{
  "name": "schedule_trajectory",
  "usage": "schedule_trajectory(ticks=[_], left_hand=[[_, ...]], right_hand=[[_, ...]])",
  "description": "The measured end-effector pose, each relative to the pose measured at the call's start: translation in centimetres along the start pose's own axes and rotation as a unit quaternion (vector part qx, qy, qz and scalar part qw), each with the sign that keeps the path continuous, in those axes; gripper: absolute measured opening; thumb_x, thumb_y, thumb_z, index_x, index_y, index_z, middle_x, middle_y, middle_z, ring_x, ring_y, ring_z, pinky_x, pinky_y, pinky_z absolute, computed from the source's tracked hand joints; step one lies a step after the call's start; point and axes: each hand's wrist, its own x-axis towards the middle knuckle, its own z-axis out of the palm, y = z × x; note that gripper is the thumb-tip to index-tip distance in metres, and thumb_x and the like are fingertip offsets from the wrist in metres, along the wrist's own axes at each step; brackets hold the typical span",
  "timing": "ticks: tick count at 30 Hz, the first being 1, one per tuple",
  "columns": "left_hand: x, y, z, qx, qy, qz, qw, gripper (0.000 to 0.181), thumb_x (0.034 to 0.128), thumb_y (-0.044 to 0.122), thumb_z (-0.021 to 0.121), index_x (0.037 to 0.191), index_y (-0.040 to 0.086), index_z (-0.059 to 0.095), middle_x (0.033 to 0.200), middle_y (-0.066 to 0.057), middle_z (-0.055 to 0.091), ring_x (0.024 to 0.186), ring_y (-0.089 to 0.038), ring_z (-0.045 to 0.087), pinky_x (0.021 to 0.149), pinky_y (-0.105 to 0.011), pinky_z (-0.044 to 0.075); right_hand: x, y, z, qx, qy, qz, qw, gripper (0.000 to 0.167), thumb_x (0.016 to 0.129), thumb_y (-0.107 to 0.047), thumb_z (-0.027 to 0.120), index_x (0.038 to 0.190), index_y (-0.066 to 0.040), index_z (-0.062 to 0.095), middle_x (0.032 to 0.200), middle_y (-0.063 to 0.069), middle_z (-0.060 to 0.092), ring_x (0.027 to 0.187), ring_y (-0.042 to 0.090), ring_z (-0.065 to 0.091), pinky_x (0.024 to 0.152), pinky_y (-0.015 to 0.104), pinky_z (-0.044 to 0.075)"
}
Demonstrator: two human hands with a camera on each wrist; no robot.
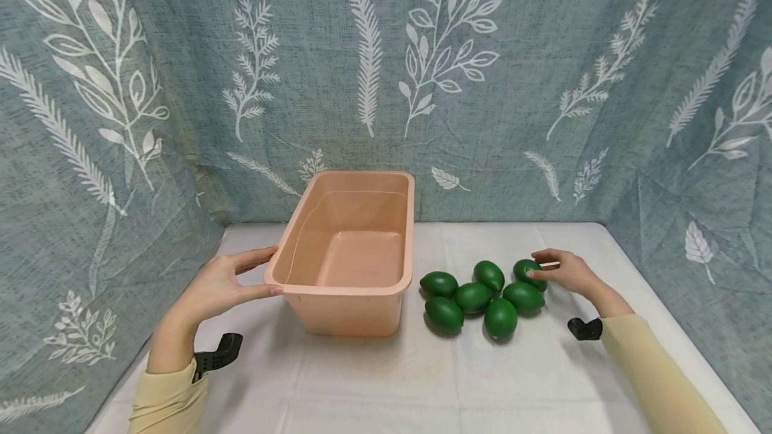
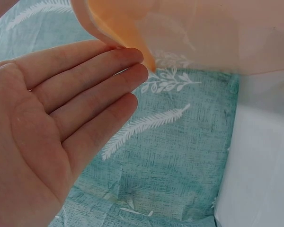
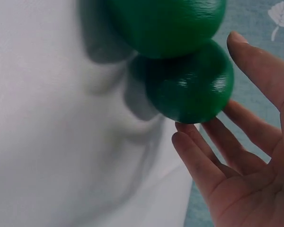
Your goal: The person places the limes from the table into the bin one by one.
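Note:
A pink plastic bin (image 1: 344, 313) stands left of centre. At its left rim is my left hand (image 1: 220, 286), with the thumb near the front corner; in the left wrist view the fingers of this hand (image 2: 52, 113) lie straight, fingertips against the bin rim (image 2: 97, 28). Several green lime-shaped fruits (image 1: 473, 298) lie grouped right of the bin. My right hand (image 1: 569, 273) is at the rearmost right fruit (image 1: 526, 272). In the right wrist view, thumb and fingers of the hand (image 3: 255, 175) spread around a fruit (image 3: 191, 85); whether the fingertips touch it is unclear.
A white cloth (image 1: 374, 387) covers the table. Blue-green fabric with white leaf prints (image 1: 386, 72) hangs behind and along both sides. A black wrist device (image 1: 220, 352) sits at the left sleeve, another (image 1: 585, 329) at the right sleeve.

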Motion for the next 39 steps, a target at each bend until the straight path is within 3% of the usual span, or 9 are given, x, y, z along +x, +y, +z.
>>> schedule_trajectory(ticks=[11,24,39], left_hand=[[0.0,0.0,0.2,-0.007,-0.002,0.001,1.0,0.07,0.0779,0.044,0.076,0.137,0.017,0.052,0.137,-0.007,0.054,0.126,-0.04,0.049,0.096,-0.059,0.043],[0.1,0.0,0.2,-0.007,-0.002,0.004,1.0,0.069,0.0778,0.043,0.076,0.137,0.017,0.053,0.137,-0.007,0.054,0.126,-0.04,0.049,0.096,-0.059,0.043],[0.0,0.1,0.0,-0.008,-0.003,-0.001,1.0,0.069,0.0785,0.043,0.076,0.138,0.018,0.052,0.138,-0.006,0.053,0.127,-0.039,0.048,0.095,-0.059,0.043]], right_hand=[[0.2,-0.1,0.9,-0.024,-0.004,0.012,0.9996,0.073,0.087,-0.045,0.066,0.139,0.001,0.044,0.136,0.031,0.045,0.121,0.047,0.047,0.089,0.051,0.05],[0.3,0.4,0.9,0.0,0.001,0.019,0.9998,0.074,0.085,-0.044,0.068,0.139,0.002,0.044,0.134,0.033,0.046,0.116,0.044,0.052,0.078,0.037,0.057],[-0.3,-1.2,-0.9,-0.008,0.02,-0.008,0.9997,0.075,0.085,-0.047,0.068,0.14,-0.002,0.044,0.136,0.03,0.045,0.118,0.047,0.05,0.084,0.047,0.053]])
